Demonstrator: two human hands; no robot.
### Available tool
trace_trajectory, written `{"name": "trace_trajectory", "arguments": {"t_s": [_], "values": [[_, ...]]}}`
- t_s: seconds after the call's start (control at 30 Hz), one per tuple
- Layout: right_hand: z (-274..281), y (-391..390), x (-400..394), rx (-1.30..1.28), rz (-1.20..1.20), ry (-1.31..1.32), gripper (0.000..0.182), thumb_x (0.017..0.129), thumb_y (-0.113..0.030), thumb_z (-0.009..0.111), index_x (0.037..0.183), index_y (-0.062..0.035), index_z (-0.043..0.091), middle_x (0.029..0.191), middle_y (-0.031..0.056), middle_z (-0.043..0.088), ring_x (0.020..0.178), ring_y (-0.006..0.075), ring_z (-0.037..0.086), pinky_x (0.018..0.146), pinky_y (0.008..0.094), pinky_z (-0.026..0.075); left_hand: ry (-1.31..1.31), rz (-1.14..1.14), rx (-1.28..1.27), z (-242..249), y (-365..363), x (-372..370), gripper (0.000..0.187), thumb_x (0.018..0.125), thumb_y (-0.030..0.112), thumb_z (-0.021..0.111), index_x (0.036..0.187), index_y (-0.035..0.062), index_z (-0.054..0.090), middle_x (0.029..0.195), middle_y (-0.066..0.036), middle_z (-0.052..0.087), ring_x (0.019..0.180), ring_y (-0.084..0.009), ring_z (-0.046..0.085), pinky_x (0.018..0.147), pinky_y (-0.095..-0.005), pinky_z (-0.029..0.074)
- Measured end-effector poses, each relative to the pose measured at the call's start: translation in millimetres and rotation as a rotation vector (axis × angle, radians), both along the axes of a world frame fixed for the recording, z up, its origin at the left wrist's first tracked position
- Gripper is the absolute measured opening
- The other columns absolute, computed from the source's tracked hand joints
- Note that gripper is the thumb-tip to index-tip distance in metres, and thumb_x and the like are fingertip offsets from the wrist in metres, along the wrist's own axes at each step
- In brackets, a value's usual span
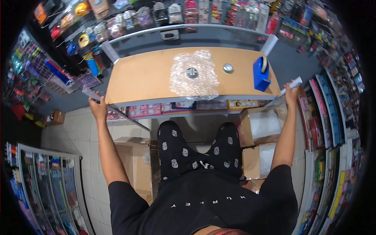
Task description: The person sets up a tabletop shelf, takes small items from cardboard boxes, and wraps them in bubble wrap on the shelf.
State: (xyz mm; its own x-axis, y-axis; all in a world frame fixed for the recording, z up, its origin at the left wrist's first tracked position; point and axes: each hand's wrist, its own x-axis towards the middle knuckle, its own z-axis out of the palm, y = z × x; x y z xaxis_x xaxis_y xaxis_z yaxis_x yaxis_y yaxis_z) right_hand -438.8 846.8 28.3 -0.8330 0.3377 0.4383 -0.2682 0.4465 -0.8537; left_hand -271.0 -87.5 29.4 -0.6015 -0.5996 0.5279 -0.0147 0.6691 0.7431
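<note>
My left hand (98, 108) is closed around the white corner post (91, 93) at the near left of the wooden-topped table (141, 76). At the opposite front corner, my right hand (290, 94) grips another white corner post (296, 82). Between them, a sheet of bubble wrap (182, 84) lies flat on the tabletop, overhanging the front edge slightly. A small round container with a dark, patterned top (192, 73) sits on the wrap. Right of the wrap stands a similar small round container (228, 68). A blue tape dispenser (260, 76) with a tape roll is near the right end.
Packaged goods (145, 110) line a shelf under the tabletop. An open cardboard box (135, 164) stands left of my legs; boxes with bubble wrap (264, 125) stand to the right. Shelving racks (55, 184) flank both sides, and hanging merchandise (190, 13) fills the back wall.
</note>
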Motion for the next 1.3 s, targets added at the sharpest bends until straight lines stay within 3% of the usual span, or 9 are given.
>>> {"name": "trace_trajectory", "arguments": {"t_s": [0.13,0.33,0.63,0.83,1.07,1.2,1.3], "values": [[3,-2,-2,0.220,-0.126,-0.025,0.047,0.095,-0.007,0.060,0.137,0.0047,0.042,0.105,0.0116,0.064,0.100,0.0237,0.068,0.093,0.0365,0.052,-0.034,-0.005,0.022,0,-4,-2,0.051,0.093,0.007,0.069,0.139,-0.0022,0.049,0.137,-0.016,0.064,0.125,-0.0280,0.062,0.108,-0.0380,0.045],[22,-25,18,0.090,-0.120,-0.053,0.047,0.093,-0.009,0.061,0.133,0.0052,0.043,0.107,0.0132,0.064,0.100,0.0273,0.068,0.096,0.0396,0.051,-0.037,-0.052,-0.036,1,-9,-3,0.054,0.094,0.008,0.069,0.142,-0.0022,0.046,0.138,-0.015,0.063,0.126,-0.0292,0.061,0.110,-0.0382,0.044],[7,-4,8,0.286,-0.147,-0.055,0.048,0.092,-0.010,0.061,0.135,0.0040,0.043,0.112,0.0145,0.065,0.107,0.0293,0.067,0.097,0.0405,0.051,-0.079,-0.045,-0.011,4,-6,-2,0.055,0.095,0.007,0.068,0.144,-0.0006,0.044,0.137,-0.015,0.064,0.125,-0.0285,0.062,0.109,-0.0377,0.045],[16,-19,11,0.154,-0.133,-0.067,0.050,0.092,-0.009,0.063,0.136,0.0018,0.044,0.111,0.0142,0.067,0.107,0.0285,0.067,0.098,0.0401,0.051,-0.060,-0.022,0.057,-5,-6,0,0.056,0.095,0.005,0.067,0.145,-0.0009,0.041,0.136,-0.017,0.064,0.124,-0.0312,0.064,0.107,-0.0390,0.047],[10,-18,10,0.129,-0.140,-0.044,0.053,0.094,-0.011,0.065,0.142,-0.0014,0.043,0.114,0.0139,0.068,0.108,0.0268,0.067,0.098,0.0397,0.050,-0.097,-0.021,-0.037,11,6,2,0.057,0.095,0.005,0.066,0.145,-0.0026,0.039,0.139,-0.018,0.062,0.129,-0.0319,0.060,0.110,-0.0390,0.044],[19,-44,30,0.027,-0.101,-0.013,0.058,0.096,-0.007,0.064,0.147,-0.0004,0.038,0.131,0.0154,0.062,0.119,0.0259,0.062,0.104,0.0376,0.047,-0.064,-0.064,0.076,4,1,4,0.060,0.095,0.006,0.066,0.148,-0.0034,0.038,0.143,-0.018,0.060,0.131,-0.0300,0.059,0.111,-0.0387,0.044],[-10,-42,29,-0.167,-0.034,0.111,0.066,0.096,-0.003,0.064,0.152,0.0019,0.030,0.141,0.0188,0.055,0.126,0.0263,0.057,0.107,0.0374,0.045,-0.056,-0.016,0.099,5,8,8,0.061,0.095,0.005,0.066,0.149,-0.0030,0.039,0.142,-0.018,0.061,0.130,-0.0298,0.060,0.110,-0.0382,0.044]]}}
